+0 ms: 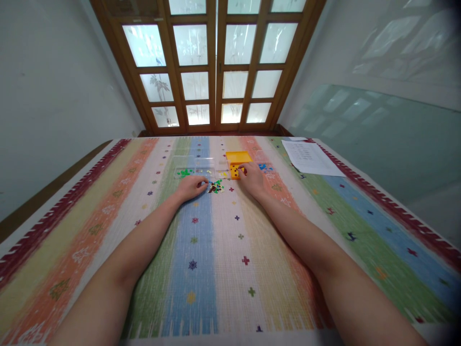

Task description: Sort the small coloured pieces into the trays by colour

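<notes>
A small heap of mixed green, dark brown, white and yellow bits (216, 186) lies on the striped cloth. My left hand (192, 188) rests at the heap's left edge, fingers drawn together; whatever they pinch, if anything, is too small to see. Over a yellow box (238, 157) with its lid raised is my right hand (251, 178), its fingertips closed above dark pieces inside. Left of the box stand clear containers: one has green pieces (185, 173), and others hold whitish and yellow pieces (224, 174). Blue pieces (265, 167) sit in a clear container just right of my right hand.
A printed sheet of paper (310, 157) lies at the table's far right. The striped tablecloth (230, 288) covers the table. Beyond its far edge stand wooden doors with glass panes (215, 72); a white wall rises on each side.
</notes>
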A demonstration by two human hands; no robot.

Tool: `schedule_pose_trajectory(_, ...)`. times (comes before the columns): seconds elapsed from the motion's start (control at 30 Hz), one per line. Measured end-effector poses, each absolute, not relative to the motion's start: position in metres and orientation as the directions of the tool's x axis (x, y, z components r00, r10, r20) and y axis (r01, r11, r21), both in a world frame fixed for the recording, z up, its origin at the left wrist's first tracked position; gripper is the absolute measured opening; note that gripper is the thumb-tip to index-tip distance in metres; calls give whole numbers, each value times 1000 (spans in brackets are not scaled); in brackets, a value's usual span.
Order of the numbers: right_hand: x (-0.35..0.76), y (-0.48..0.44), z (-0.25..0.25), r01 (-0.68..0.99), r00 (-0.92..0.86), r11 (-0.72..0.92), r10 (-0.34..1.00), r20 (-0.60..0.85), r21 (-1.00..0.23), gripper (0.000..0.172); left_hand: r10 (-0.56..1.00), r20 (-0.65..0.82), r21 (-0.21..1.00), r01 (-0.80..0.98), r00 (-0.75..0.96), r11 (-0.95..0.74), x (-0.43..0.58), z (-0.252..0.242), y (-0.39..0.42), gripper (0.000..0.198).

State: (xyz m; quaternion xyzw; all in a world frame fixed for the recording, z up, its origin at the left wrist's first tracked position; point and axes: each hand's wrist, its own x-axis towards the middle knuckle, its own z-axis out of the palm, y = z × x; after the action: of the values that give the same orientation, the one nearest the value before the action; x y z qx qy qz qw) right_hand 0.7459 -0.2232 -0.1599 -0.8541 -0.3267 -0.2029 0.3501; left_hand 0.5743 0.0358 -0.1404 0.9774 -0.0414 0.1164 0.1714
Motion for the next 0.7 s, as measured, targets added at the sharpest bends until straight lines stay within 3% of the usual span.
schedule_pose_trajectory(0.17, 751, -225, -166, 659, 737, -566, 353, 576, -496, 31, -42, 223, 318, -113, 974, -941, 573, -139, 34, 31)
schedule_pose_trajectory(0.4, 741, -221, -162, 711, 695, -527, 432, 574, -465, 27, -155, 218, 350, -225, 964, -909, 574, -139, 30, 33)
schedule_pose_trajectory(0.7, 726, -215, -158, 749, 662, -471, 514, 546, -466, 25, -185, 227, 321, -253, 956, -913, 574, -139, 13, 31)
